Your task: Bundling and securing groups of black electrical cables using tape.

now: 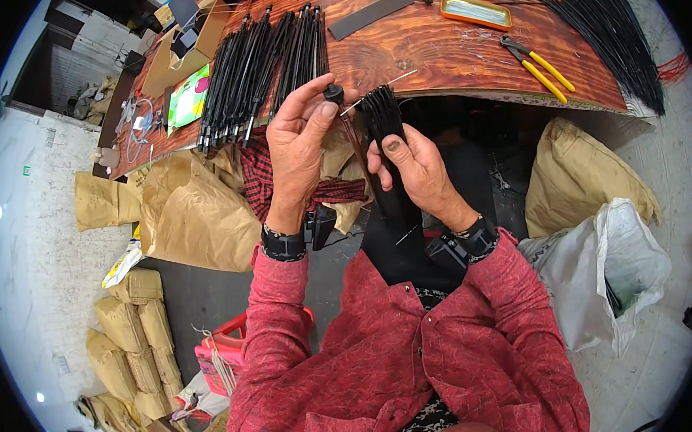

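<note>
My left hand (298, 144) is raised near the table's front edge, thumb and fingertips pinching a thin dark rod just at its round black knob (334, 93). The rod hangs down between my hands. My right hand (424, 170) is closed round a bundle of thin black strips (382, 109), their ends pointing up. A thin pale wire (398, 78) crosses at the top of the bundle, close to my left fingertips. Whether my left hand touches that wire I cannot tell. The lower part of the bundle blends into the dark clothing on my lap.
On the wooden table (387, 51) lie many black rods (231, 80), yellow-handled pliers (539, 68), an orange-rimmed tray (476, 12) of thin wires, a dark flat bar (371, 15) and black strips (608, 37). Brown paper sacks (192, 217) and a white sack (603, 271) stand below.
</note>
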Demonstrator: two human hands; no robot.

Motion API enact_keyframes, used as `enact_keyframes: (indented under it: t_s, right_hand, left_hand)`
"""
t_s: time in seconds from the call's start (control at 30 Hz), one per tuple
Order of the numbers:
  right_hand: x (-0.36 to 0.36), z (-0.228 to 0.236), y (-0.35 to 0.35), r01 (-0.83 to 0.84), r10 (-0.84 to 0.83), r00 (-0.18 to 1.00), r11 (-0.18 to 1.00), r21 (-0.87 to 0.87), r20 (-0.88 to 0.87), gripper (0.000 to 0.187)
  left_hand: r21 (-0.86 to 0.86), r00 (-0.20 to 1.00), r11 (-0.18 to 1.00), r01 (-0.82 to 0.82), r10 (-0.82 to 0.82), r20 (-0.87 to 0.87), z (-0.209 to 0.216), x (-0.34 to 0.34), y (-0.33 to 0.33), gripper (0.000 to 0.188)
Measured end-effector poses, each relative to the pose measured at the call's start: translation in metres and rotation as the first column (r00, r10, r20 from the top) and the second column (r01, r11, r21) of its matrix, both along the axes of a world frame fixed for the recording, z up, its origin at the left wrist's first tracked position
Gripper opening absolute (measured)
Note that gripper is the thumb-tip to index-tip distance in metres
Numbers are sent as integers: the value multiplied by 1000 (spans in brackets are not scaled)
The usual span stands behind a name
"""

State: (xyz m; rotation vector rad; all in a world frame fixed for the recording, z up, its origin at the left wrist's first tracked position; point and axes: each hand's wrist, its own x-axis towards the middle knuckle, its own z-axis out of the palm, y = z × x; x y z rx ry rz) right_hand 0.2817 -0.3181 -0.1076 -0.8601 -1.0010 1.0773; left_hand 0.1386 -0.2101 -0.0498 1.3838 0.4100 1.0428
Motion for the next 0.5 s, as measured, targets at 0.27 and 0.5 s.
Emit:
enact_keyframes:
  t_s: [0.27,0.5]
  right_hand:
    - [-5,-10,4,10,-10,1000,1000,-8,-10,41]
    - [-8,-16,2,5,-6,999,1000,-11,-49,41]
  left_hand:
    - [-55,998,998,14,-17,-52,-15,0,0,42]
    - [-35,995,999,16,-20,-98,-16,-1,-1,42]
